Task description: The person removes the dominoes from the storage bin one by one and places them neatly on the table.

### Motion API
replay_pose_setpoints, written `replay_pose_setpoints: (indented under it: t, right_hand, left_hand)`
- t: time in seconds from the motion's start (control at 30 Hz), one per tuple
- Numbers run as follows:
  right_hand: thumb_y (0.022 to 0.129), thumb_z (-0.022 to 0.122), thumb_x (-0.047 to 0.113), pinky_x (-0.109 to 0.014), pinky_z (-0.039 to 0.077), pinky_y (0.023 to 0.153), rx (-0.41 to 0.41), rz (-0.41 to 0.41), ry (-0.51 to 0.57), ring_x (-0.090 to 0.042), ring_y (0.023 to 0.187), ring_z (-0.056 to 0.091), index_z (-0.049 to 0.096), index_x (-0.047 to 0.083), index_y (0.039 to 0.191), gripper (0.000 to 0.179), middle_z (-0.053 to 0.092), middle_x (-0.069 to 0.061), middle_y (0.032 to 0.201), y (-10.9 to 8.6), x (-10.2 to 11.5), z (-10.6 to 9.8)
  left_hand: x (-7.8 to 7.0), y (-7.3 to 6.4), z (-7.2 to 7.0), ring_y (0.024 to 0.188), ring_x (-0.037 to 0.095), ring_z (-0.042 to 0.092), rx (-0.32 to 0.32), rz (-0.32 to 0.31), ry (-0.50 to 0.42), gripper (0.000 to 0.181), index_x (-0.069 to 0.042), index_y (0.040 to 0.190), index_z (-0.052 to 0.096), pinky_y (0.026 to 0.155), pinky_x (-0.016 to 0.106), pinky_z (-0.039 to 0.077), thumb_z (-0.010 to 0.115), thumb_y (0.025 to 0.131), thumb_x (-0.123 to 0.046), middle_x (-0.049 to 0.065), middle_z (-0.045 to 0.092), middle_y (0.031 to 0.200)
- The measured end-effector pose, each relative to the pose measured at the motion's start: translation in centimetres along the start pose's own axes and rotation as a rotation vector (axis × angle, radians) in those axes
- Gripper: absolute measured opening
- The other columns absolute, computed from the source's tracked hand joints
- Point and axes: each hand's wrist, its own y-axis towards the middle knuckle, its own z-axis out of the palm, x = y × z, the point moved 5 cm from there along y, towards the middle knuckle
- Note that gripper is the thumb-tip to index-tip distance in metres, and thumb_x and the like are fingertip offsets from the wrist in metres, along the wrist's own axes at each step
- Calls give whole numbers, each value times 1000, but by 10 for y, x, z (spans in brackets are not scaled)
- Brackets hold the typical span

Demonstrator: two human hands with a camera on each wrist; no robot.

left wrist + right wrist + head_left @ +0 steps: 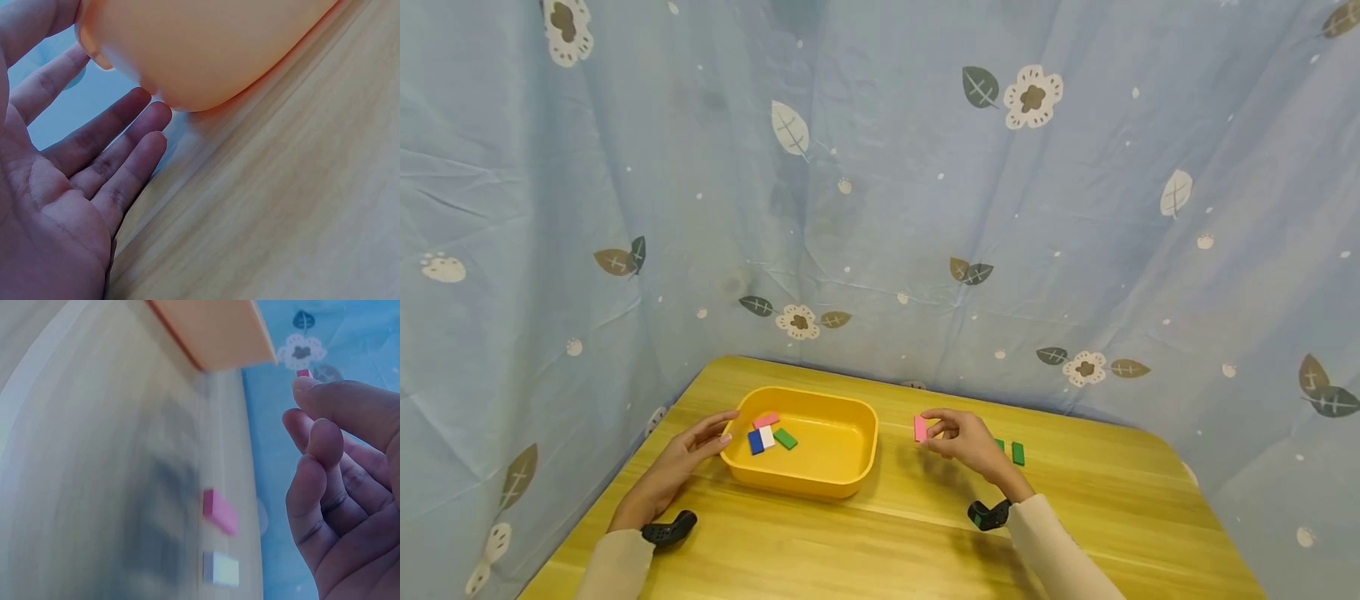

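Observation:
My right hand (962, 437) pinches a pink domino-like block (920, 429) between thumb and fingers, above the table to the right of a yellow plastic tray (820, 483). In the right wrist view only a small end of the held block (303, 373) shows past the thumb. My left hand (681, 458) rests against the tray's left end, its fingers fairly straight and touching near the rim. Inside the tray, toward its left, lie a pink block (767, 421), a blue block (756, 442), a white block (767, 437) and a green block (786, 439).
A green block (1018, 453) lies on the wooden table (880, 558) right of my right hand, with another green block (1000, 445) partly hidden. The right wrist view shows a pink block (219, 512) and a white block (221, 569). A patterned blue curtain (895, 208) hangs behind.

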Motion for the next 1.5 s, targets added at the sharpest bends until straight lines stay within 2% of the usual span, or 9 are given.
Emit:
replay_pose_setpoints:
  t: [0.2, 0.33, 0.57, 0.83, 1.03, 1.17, 1.3, 1.5]
  right_hand:
    - [86, 73, 24, -50, 52, 65, -15, 32, -7, -39, 76, 62, 58, 21, 128, 45, 68, -3, 95, -10, -12, -8]
    - [86, 72, 20, -44, 53, 63, -33, 48, -39, -32, 75, 62, 60, 17, 126, 42, 68, -3, 92, -15, -19, -9]
    - [83, 75, 25, -32, 53, 58, -42, 58, -80, -23, 73, 63, 62, 15, 124, 44, 68, -1, 89, -23, -35, -2]
    - [84, 74, 23, -28, 50, 54, -18, 40, -111, -17, 64, 60, 63, 12, 122, 41, 68, 0, 86, -27, -46, 9]
    - [86, 73, 24, -27, 49, 52, -5, 14, -160, -16, 59, 59, 60, 8, 125, 44, 69, 3, 82, -30, -49, 13]
    - [86, 72, 25, -28, 50, 52, -11, 17, -154, -19, 59, 60, 59, 8, 126, 46, 69, 2, 81, -29, -48, 15]
    - [86, 72, 23, -30, 49, 50, -15, 5, -157, -22, 57, 60, 59, 6, 126, 45, 69, -1, 78, -27, -46, 17]
    - [85, 73, 23, -29, 49, 49, -31, -7, -200, -20, 54, 59, 60, 8, 125, 44, 67, 0, 73, -23, -46, 19]
  left_hand:
    - [-2, -1, 0, 136, 25, 30, -12, -4, -7, 50, -34, 142, 43, 108, 55, 26, 58, 94, -40, -1, 36, 148]
    - [-2, -1, 0, 136, 24, 29, -11, -2, -4, 51, -34, 142, 43, 108, 55, 26, 58, 94, -40, -1, 36, 148]
    - [0, -1, 0, 137, 25, 29, -11, -5, -9, 52, -34, 142, 43, 108, 55, 25, 58, 94, -41, -1, 34, 149]
    - [0, -1, 0, 136, 25, 29, -16, -6, 8, 51, -34, 142, 43, 107, 54, 28, 58, 94, -42, -1, 35, 148]
    - [1, 0, 0, 137, 27, 28, -5, 0, -3, 52, -33, 143, 42, 108, 56, 25, 58, 94, -41, 0, 34, 149]
    - [0, -1, 0, 137, 28, 26, 1, 9, -12, 52, -32, 144, 41, 108, 58, 22, 57, 95, -40, 2, 32, 150]
    - [-2, -3, 0, 137, 27, 27, -2, 10, -5, 51, -31, 144, 42, 108, 57, 23, 57, 95, -39, 1, 32, 150]
    - [-3, -3, 1, 138, 26, 26, -2, 12, -10, 52, -31, 144, 41, 109, 55, 23, 57, 95, -39, 0, 33, 150]
